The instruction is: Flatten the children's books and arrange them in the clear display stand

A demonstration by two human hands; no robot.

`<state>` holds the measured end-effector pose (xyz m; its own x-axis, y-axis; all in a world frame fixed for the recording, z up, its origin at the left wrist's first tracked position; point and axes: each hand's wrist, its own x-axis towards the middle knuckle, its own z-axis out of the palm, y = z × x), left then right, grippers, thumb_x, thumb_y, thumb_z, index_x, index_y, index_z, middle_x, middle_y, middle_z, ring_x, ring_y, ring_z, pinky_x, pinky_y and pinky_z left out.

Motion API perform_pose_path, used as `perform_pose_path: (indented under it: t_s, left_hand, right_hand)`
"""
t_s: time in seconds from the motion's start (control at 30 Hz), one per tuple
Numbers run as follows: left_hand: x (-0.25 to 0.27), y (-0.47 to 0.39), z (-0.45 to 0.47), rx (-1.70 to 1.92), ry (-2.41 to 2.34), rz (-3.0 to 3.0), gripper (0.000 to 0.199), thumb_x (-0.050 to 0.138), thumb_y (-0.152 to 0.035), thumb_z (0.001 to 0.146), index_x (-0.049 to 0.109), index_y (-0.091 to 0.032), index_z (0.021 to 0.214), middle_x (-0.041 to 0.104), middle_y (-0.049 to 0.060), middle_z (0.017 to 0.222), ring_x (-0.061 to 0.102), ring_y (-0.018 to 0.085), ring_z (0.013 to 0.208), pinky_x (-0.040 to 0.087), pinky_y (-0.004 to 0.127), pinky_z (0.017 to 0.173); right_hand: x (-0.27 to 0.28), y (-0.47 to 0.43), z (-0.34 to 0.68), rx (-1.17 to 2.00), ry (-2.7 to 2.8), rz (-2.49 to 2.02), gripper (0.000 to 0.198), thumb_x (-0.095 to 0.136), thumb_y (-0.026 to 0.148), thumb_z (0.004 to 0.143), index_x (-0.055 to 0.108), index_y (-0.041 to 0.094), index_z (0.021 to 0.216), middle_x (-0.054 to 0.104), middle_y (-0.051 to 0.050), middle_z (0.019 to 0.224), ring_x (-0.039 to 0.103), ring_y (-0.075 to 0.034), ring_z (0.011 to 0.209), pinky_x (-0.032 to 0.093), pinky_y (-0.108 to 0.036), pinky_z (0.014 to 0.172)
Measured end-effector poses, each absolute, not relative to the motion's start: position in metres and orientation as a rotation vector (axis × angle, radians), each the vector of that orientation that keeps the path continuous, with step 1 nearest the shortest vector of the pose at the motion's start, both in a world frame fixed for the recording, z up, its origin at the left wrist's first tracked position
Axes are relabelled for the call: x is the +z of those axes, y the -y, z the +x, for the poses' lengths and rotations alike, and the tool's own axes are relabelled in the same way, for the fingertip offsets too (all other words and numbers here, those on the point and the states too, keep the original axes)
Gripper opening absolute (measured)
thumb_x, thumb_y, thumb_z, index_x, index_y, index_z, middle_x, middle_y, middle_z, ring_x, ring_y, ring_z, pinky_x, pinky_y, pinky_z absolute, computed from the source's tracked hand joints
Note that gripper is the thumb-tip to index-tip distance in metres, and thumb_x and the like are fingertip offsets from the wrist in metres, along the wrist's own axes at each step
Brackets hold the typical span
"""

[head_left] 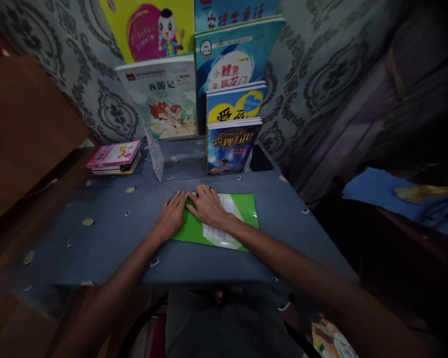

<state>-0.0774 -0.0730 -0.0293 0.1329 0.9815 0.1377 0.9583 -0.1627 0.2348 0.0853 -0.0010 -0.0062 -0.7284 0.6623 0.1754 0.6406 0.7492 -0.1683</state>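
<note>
A thin green book [249, 211] with a pale panel of small print lies flat on the cloth-covered table in front of me. My left hand [172, 215] rests along its left edge, palm down, fingers stretched out towards the upper left corner. Across the upper left part of the cover lies my right hand [209, 208], fingers apart and slightly bent near the top edge. The fingertips of both hands come close together at that corner. Part of the cover is hidden under them.
Behind the green book stands a clear acrylic rack [156, 156] with several upright books, among them a dark blue book [229, 149] and a pale book [168, 102]. A stack of small books [115, 156] lies at the left. A black phone [260, 159] sits at the right.
</note>
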Motion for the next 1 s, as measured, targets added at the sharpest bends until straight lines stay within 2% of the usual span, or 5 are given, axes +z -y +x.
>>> perform_pose_path:
  t_s: [0.23, 0.4, 0.6, 0.83, 1.0]
  left_hand:
    - [-0.026, 0.070, -0.073, 0.248, -2.072, 2.379, 0.055, 0.034, -0.005, 0.091, 0.049, -0.009, 0.143, 0.048, 0.020, 0.154, 0.041, 0.032, 0.145, 0.041, 0.053, 0.112]
    - [-0.025, 0.068, -0.070, 0.153, -2.111, 2.421, 0.056, 0.034, -0.001, 0.088, 0.052, -0.009, 0.141, 0.049, 0.018, 0.153, 0.045, 0.032, 0.142, 0.043, 0.052, 0.111]
    - [-0.024, 0.069, -0.071, 0.146, -2.113, 2.395, 0.060, 0.034, -0.002, 0.087, 0.049, -0.011, 0.144, 0.046, 0.017, 0.156, 0.044, 0.031, 0.144, 0.043, 0.052, 0.111]
    - [-0.028, 0.069, -0.074, 0.162, -2.111, 2.404, 0.059, 0.032, -0.004, 0.089, 0.049, -0.013, 0.145, 0.045, 0.017, 0.156, 0.043, 0.031, 0.145, 0.042, 0.054, 0.112]
    - [-0.030, 0.069, -0.075, 0.184, -2.096, 2.395, 0.061, 0.034, -0.004, 0.087, 0.048, -0.013, 0.146, 0.045, 0.016, 0.157, 0.041, 0.031, 0.146, 0.043, 0.054, 0.110]
  right_hand:
    - [-0.012, 0.000, 0.094, 0.094, 2.688, -1.023, 0.041, 0.052, 0.040, 0.101, 0.060, 0.011, 0.129, 0.057, -0.019, 0.126, 0.046, -0.031, 0.120, 0.038, -0.046, 0.100]
    - [-0.009, 0.000, 0.120, 0.061, 2.676, -1.071, 0.035, 0.050, 0.038, 0.102, 0.062, 0.013, 0.124, 0.059, -0.017, 0.124, 0.048, -0.031, 0.116, 0.038, -0.045, 0.096]
    - [-0.009, -0.004, 0.164, -0.029, 2.705, -1.194, 0.040, 0.046, 0.036, 0.103, 0.060, 0.011, 0.132, 0.061, -0.017, 0.121, 0.049, -0.031, 0.111, 0.038, -0.043, 0.089]
    - [-0.018, -0.008, 0.209, -0.130, 2.633, -1.269, 0.038, 0.045, 0.032, 0.103, 0.063, 0.011, 0.129, 0.063, -0.016, 0.118, 0.052, -0.030, 0.108, 0.038, -0.041, 0.086]
    - [-0.028, -0.014, 0.234, -0.085, 2.549, -1.226, 0.035, 0.044, 0.028, 0.103, 0.067, 0.014, 0.125, 0.067, -0.015, 0.115, 0.054, -0.030, 0.107, 0.040, -0.041, 0.085]
